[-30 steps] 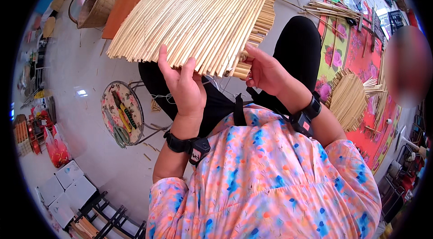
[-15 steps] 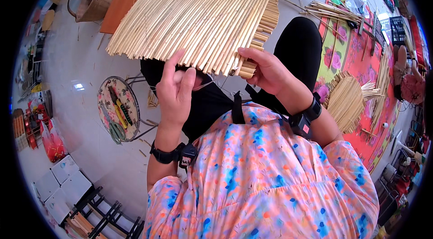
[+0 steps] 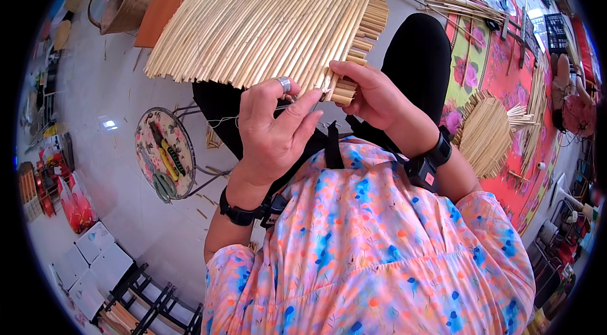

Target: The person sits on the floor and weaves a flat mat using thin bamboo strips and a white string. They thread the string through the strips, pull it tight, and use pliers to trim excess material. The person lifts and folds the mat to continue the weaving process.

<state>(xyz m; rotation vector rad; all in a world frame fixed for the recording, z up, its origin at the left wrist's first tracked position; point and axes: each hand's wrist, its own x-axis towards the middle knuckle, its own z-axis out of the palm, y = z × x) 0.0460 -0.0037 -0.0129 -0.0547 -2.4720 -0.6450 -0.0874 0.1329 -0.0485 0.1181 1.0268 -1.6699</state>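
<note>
A panel of pale reed stalks (image 3: 253,25) laid side by side lies over my lap, with a second layer of stalks (image 3: 363,41) crossing under its right edge. My right hand (image 3: 379,94) grips its near right corner, thumb on top and fingers curled underneath. My left hand (image 3: 275,123) is bent beside that corner, its index fingertip at a small white knot (image 3: 324,90). A silver ring-like band (image 3: 284,84) sits on one left finger. Thin pale thread (image 3: 222,120) loops out from behind the left hand; the exact pinch is partly hidden.
At the left, a round floral-topped stool (image 3: 165,153) carries pliers and green-handled scissors (image 3: 165,187). A woven basket (image 3: 125,3) stands beside an orange-brown board (image 3: 165,6). On the floral mat (image 3: 506,183) at the right lie a round reed piece (image 3: 484,136) and loose stalks (image 3: 465,6).
My left hand has moved right along the near edge to the corner, its fingers curling in. The panel has shifted slightly left. My right hand keeps its grip.
</note>
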